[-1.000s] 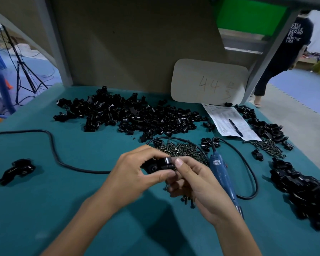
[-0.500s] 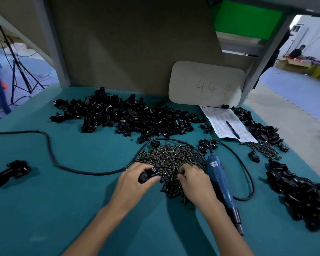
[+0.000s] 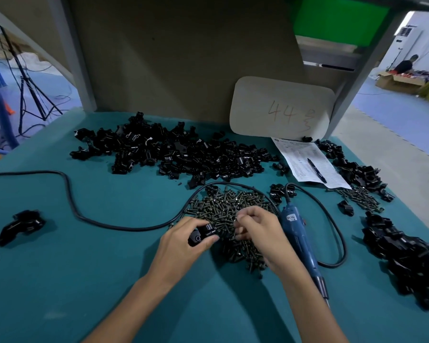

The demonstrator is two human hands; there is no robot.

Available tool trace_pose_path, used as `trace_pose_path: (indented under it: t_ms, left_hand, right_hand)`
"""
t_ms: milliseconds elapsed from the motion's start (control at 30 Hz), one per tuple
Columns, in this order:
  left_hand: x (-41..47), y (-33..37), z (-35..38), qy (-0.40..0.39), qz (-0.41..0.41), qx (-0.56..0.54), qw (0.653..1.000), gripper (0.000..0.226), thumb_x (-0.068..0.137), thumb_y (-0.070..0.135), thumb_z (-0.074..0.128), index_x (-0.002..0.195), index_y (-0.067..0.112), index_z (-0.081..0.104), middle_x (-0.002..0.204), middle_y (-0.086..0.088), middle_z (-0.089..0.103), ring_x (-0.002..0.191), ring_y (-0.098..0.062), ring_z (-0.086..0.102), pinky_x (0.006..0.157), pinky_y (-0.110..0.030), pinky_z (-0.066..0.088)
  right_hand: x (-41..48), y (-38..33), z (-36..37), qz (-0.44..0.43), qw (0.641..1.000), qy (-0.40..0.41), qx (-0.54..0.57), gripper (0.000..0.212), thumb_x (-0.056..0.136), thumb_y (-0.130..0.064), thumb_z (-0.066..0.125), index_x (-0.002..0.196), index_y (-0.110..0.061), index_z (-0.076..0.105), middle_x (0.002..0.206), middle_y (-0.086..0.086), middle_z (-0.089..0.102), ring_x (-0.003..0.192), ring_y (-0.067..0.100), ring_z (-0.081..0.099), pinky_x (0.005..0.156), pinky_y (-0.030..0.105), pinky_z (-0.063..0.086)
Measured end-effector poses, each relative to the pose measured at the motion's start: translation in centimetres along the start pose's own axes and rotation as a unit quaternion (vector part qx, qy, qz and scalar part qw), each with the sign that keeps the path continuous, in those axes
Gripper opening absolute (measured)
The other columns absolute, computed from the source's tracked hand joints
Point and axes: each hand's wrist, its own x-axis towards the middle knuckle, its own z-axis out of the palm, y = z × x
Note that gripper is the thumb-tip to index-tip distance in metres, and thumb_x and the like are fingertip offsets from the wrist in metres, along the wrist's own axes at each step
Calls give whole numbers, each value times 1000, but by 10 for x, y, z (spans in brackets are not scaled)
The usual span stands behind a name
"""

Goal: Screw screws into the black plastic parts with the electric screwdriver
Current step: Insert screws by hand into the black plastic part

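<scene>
Head view: left hand (image 3: 181, 246) around a black plastic part (image 3: 201, 235), right hand (image 3: 260, 231) pinching among screws (image 3: 223, 206).

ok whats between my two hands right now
In the head view, part of the screw pile fills the gap between the left hand, which grips a black plastic part, and the right hand.

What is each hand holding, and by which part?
Left hand grips a black plastic part by its sides. Right hand curls into the screw pile; a held screw cannot be told.
</scene>
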Motion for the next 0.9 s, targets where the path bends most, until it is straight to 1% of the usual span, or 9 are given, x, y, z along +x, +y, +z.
trace_pose_path:
  t_ms: [33, 100, 267, 333, 400, 500, 667, 767, 900]
  left_hand:
    - [0, 0, 0, 1, 0, -2, 1000, 29, 82, 53, 75, 102, 35, 68, 101, 24, 61, 93, -4, 62, 75, -11, 44]
    - [0, 0, -1, 3, -2, -10, 1000, 28, 82, 53, 76, 103, 35, 68, 101, 23, 62, 95, -5, 62, 75, -12, 45]
    - [1, 0, -1, 2, -4, -19, 1000, 28, 82, 47, 79, 103, 31, 69, 99, 22, 64, 97, -1, 62, 79, -17, 48]
    - [1, 0, -2, 1, -11, -28, 1000, 27, 82, 47, 79, 103, 31, 70, 100, 22, 65, 97, -2, 63, 79, -18, 48]
    - [1, 0, -2, 5, -16, -35, 999, 27, 82, 47, 79, 102, 32, 70, 102, 23, 65, 98, -2, 63, 80, -18, 48]
    - [1, 0, -3, 5, -13, -36, 999, 26, 82, 48, 79, 101, 32, 70, 101, 23, 65, 97, -3, 63, 79, -18, 48]
    - [2, 0, -3, 2, -11, -32, 999, 27, 82, 48, 79, 102, 33, 70, 98, 21, 65, 96, -6, 64, 77, -19, 49]
    - [1, 0, -2, -7, -6, -23, 1000, 27, 82, 50, 78, 103, 35, 68, 99, 21, 64, 96, -5, 63, 77, -18, 48]
    - [2, 0, -2, 0, -16, -18, 1000, 30, 83, 53, 75, 105, 35, 67, 102, 24, 62, 99, -1, 61, 78, -14, 46]
  right_hand:
    - [-3, 0, 4, 18, 997, -22, 76, 9, 98, -4, 59, 95, -5, 67, 79, 5, 71, 69, 14, 65, 68, 30, 59]
    - [-7, 3, 10, 36, 987, -53, 151, 11, 97, 1, 59, 93, -4, 68, 74, 5, 70, 69, 15, 65, 67, 29, 58]
    - [-8, 8, 17, 46, 974, -84, 206, 19, 99, 0, 58, 97, -5, 77, 80, 10, 70, 72, 16, 66, 68, 29, 58]
    - [-7, 12, 17, 42, 970, -95, 220, 14, 98, -6, 65, 98, -6, 79, 83, 10, 70, 76, 16, 66, 70, 28, 58]
    - [-7, 14, 15, 36, 968, -109, 222, 11, 94, -11, 71, 99, -7, 79, 86, 9, 70, 78, 16, 66, 71, 28, 58]
    - [-6, 18, 16, 35, 966, -135, 219, 15, 91, -16, 71, 99, -9, 80, 86, 8, 70, 78, 14, 66, 71, 27, 58]
    - [-4, 20, 19, 35, 966, -149, 207, 16, 98, -10, 64, 103, -7, 79, 88, 8, 71, 78, 14, 66, 72, 27, 57]
    - [-5, 17, 22, 10, 982, -132, 134, 16, 98, -9, 66, 107, -11, 79, 90, 4, 76, 80, 10, 68, 72, 23, 55]
    - [-4, 17, 22, 10, 988, -99, 117, 10, 94, -7, 72, 103, -8, 76, 84, 3, 75, 77, 12, 70, 71, 22, 56]
